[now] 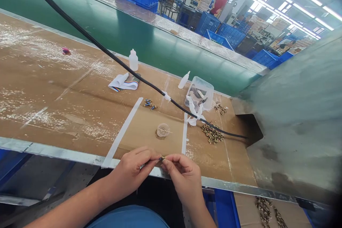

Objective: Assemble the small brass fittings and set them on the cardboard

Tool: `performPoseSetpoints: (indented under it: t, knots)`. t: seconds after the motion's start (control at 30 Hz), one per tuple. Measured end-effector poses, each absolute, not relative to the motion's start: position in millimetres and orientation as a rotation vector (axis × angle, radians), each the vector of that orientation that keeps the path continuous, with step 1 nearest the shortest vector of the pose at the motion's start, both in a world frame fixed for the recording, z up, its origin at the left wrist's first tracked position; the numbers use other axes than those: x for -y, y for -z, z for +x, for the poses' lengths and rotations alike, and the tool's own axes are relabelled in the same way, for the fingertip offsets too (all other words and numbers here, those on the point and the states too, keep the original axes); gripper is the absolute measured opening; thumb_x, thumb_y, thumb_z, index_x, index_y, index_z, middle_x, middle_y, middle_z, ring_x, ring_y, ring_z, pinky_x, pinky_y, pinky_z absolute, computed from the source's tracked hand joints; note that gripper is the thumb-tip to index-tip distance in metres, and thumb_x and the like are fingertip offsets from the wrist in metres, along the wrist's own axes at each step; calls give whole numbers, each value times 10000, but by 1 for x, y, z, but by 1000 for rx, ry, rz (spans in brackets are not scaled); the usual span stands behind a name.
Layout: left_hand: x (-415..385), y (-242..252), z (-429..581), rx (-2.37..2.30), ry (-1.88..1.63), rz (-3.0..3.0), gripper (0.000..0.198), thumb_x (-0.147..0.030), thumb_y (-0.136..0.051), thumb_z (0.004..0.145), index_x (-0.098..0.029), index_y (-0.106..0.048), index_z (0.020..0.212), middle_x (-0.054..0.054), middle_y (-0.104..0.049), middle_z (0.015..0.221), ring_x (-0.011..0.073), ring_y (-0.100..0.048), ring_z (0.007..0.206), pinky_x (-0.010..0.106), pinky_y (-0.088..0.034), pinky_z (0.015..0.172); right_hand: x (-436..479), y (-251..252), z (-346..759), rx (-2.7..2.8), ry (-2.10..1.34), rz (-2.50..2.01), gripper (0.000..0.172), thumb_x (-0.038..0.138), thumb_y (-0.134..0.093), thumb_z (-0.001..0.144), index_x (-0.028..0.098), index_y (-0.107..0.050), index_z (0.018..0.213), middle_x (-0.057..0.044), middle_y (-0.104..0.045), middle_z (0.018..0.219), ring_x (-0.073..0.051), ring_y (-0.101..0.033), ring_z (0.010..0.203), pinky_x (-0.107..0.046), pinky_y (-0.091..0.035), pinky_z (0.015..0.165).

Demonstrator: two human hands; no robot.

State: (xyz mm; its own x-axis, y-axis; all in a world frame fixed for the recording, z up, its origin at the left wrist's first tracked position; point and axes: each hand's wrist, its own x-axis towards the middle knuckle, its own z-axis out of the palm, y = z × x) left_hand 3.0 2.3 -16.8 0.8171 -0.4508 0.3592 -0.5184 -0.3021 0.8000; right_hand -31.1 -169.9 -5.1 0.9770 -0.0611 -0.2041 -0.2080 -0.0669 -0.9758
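Our left hand (130, 171) and right hand (184, 180) are both pinched narrow, fingertips meeting on a tiny brass-coloured fitting (161, 158) just above the bench's metal edge (61, 148). It looks light, stiff and easily dropped, so we judge 2 fingertips on its body safest. A heap of similar fittings (212, 134) lies on the cardboard (80, 103) ahead — well within reach.
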Motion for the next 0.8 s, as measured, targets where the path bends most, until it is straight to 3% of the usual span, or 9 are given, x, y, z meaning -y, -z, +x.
performPoseSetpoints:
  t: [0.3, 0.8]
  knots:
    - [-4, 18, 3, 772, -44, 1970, 169, -87, -466, 906, -162, -600, 977, 38, -634, 819, 133, -597, 789, 232, -467, 723, 171, -2, -25, -358, -317, -1432, 356, 442, -768, 696, 107, -657, 745, -37, -654, 612, -129, -621, 578, -242, -531, 593]
    - [-3, 9, 10, 457, 197, 1892, 163, -177, -522, 859, -149, -682, 854, 44, -674, 758, 147, -625, 728, 230, -472, 665, 172, 4, -27, -206, -206, -1607, 248, 398, -686, 779, 153, -676, 741, -25, -641, 621, -127, -583, 577, -199, -461, 520]
